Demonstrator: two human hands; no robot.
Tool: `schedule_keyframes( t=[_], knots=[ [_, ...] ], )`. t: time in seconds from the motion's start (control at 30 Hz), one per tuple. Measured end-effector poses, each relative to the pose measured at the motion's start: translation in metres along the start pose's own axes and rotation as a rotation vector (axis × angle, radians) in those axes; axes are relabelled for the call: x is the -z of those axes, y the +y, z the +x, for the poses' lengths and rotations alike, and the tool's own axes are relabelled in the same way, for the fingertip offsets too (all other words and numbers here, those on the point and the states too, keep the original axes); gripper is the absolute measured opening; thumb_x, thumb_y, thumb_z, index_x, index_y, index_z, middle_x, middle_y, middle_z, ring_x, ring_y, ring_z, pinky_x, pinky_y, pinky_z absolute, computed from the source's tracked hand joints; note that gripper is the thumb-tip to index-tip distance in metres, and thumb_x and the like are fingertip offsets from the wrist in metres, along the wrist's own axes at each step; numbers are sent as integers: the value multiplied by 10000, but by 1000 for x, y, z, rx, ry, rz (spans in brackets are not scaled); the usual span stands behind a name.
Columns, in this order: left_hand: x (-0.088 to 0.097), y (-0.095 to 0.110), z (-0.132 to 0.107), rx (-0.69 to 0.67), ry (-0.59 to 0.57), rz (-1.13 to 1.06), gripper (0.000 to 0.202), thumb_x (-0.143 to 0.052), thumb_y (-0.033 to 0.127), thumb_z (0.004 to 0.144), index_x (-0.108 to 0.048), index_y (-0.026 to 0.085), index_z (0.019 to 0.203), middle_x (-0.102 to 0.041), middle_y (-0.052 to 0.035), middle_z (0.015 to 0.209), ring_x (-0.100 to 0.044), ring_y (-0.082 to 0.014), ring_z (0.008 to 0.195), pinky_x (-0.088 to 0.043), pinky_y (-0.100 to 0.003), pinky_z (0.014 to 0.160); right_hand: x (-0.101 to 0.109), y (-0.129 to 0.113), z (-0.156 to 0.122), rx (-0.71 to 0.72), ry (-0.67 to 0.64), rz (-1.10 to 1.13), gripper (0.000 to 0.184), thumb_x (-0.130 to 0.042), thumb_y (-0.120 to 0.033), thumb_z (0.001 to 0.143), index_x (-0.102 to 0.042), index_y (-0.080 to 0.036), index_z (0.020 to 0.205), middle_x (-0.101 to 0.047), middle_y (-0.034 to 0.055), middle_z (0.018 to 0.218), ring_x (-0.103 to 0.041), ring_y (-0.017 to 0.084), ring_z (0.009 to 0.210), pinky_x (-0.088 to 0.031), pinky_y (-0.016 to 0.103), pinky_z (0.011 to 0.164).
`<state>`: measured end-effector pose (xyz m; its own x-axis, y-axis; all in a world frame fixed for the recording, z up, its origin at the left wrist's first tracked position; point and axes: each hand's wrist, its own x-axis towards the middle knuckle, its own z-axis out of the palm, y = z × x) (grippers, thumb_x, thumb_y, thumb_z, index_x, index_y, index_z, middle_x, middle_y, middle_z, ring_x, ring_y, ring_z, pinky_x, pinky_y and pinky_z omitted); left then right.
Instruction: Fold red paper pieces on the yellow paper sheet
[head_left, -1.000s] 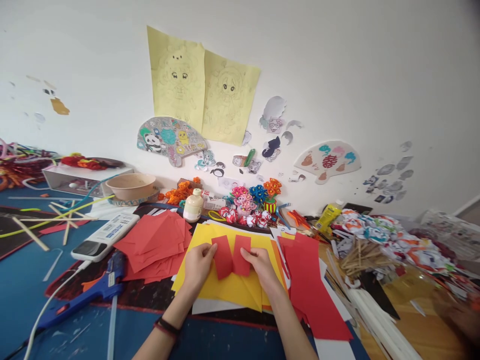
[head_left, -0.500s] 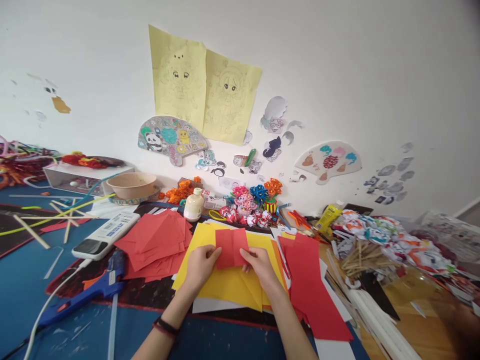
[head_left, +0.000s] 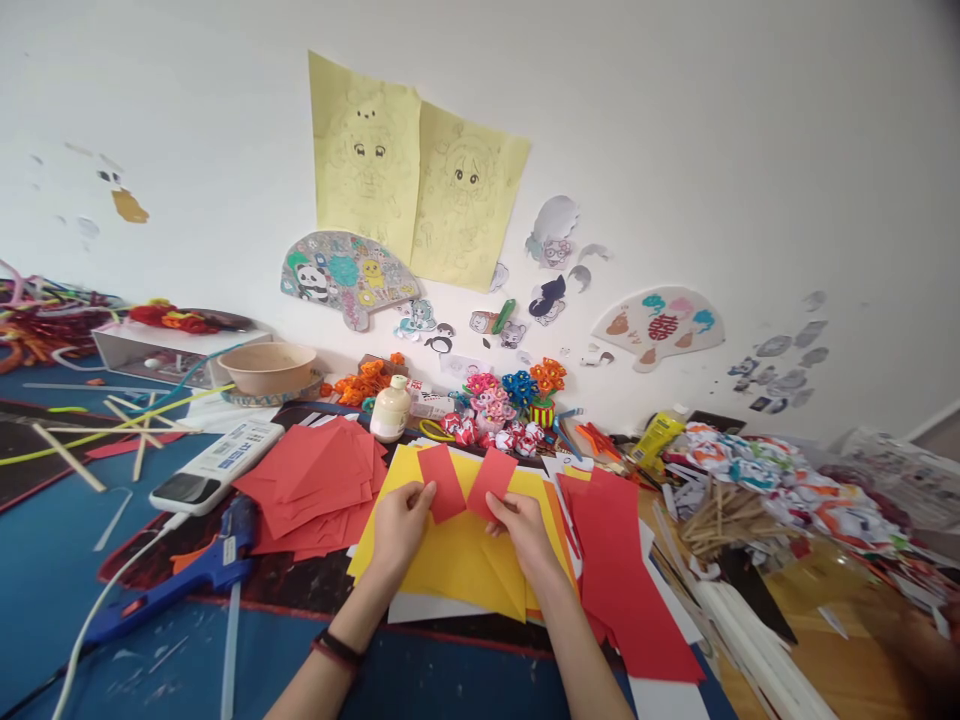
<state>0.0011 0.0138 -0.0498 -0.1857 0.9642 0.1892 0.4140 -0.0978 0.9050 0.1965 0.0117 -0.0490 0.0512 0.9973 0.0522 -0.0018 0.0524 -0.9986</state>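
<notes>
Two hands are working with red paper above a blue table: the left hand (head_left: 399, 518) is pinching the left red paper piece (head_left: 442, 482) between thumb and curled fingers, its grip closed on the lower outer edge. The right hand (head_left: 523, 522) is gripping the right red paper piece (head_left: 493, 478) in a similar closed pinch, its thumb lying across the face near the lower outer side and its fingers curling underneath. The two pieces are leaning away from each other at the top, forming a V, while their lower inner corners are meeting or nearly meeting; whether they are joined there cannot be told.

Both forearms are reaching up from the lower edge of the view and angling inward, the hands facing each other just apart, with a dark wristband (head_left: 337, 648) circling the left wrist. Yellow paper sheets (head_left: 442, 580) are lying directly beneath the red pieces. A pile of red paper (head_left: 319, 485) is spreading to the left, near a blue glue gun (head_left: 176, 588), while larger red sheets (head_left: 622, 580) are lying to the right. A cream bottle (head_left: 390, 410) is standing beyond the left hand.
</notes>
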Motion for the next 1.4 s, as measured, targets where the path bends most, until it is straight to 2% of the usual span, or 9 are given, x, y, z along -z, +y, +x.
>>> schedule_keyframes(
  t=[0.13, 0.23, 0.37, 0.6, 0.73, 0.87, 1.07, 1.27, 1.4],
  knots=[
    [4, 5, -3, 43, 105, -81, 425, -441, 517, 835, -329, 200, 575, -306, 52, 547, -318, -107, 541, -216, -227, 504, 4, 0, 1, -5, 48, -10, 388, -691, -518, 736, -617, -143, 669, -577, 14, 488, -551, 167, 478, -386, 255, 476],
    [2, 9, -4, -15, 22, -159, 405, -421, 509, 853, -353, 199, 601, -337, 50, 567, -352, -111, 558, -247, -222, 519, 2, -4, -3, -23, -41, -34, 417, -643, -559, 763, -566, -167, 642, -558, -1, 486, -562, 175, 475, -380, 257, 468],
    [-3, 10, -6, -86, -75, -57, 402, -419, 478, 858, -365, 193, 580, -379, 44, 544, -361, -115, 549, -242, -236, 534, -7, -14, -11, -36, -240, -59, 464, -549, -612, 811, -474, -197, 617, -491, -39, 441, -531, 152, 421, -321, 236, 423],
    [-8, 16, -16, -200, -146, 115, 365, -376, 408, 898, -480, 189, 625, -522, 14, 557, -438, -128, 523, -246, -244, 540, -16, -20, -20, -32, -411, -116, 497, -443, -621, 874, -504, -180, 654, -520, -26, 451, -471, 105, 392, -311, 209, 418],
    [-5, 19, -18, -216, -85, 204, 344, -359, 381, 916, -555, 195, 703, -595, -13, 619, -500, -145, 551, -248, -246, 541, -12, -12, -14, 2, -259, -153, 473, -532, -592, 840, -462, -189, 604, -476, -43, 406, -439, 99, 363, -285, 211, 401],
    [2, 18, -16, -155, -48, 204, 289, -392, 330, 903, -609, 196, 767, -656, -32, 695, -577, -162, 627, -281, -241, 564, -3, -7, -7, 29, -108, -175, 441, -608, -551, 802, -441, -196, 602, -458, -51, 404, -444, 106, 370, -278, 211, 397],
    [1, 20, -14, -177, -115, 115, 287, -411, 352, 897, -646, 191, 861, -695, -57, 821, -600, -178, 680, -350, -252, 601, -4, -13, -7, 77, -104, -181, 405, -616, -529, 803, -464, -190, 642, -449, -57, 456, -437, 105, 380, -262, 212, 380],
    [-2, 29, -12, -393, -158, 94, 246, -398, 225, 886, -614, 177, 993, -662, -75, 920, -601, -199, 812, -422, -283, 705, -13, -16, -9, 298, -21, -396, 399, -587, -499, 835, -482, -187, 609, -545, -2, 522, -554, 164, 502, -402, 258, 495],
    [-2, 30, -10, -412, -153, 93, 230, -391, 196, 881, -595, 172, 985, -661, -81, 926, -611, -199, 825, -448, -284, 712, -11, -16, -7, 347, -27, -488, 379, -584, -474, 842, -511, -183, 610, -577, 11, 559, -588, 181, 538, -430, 267, 522]
  ],
)
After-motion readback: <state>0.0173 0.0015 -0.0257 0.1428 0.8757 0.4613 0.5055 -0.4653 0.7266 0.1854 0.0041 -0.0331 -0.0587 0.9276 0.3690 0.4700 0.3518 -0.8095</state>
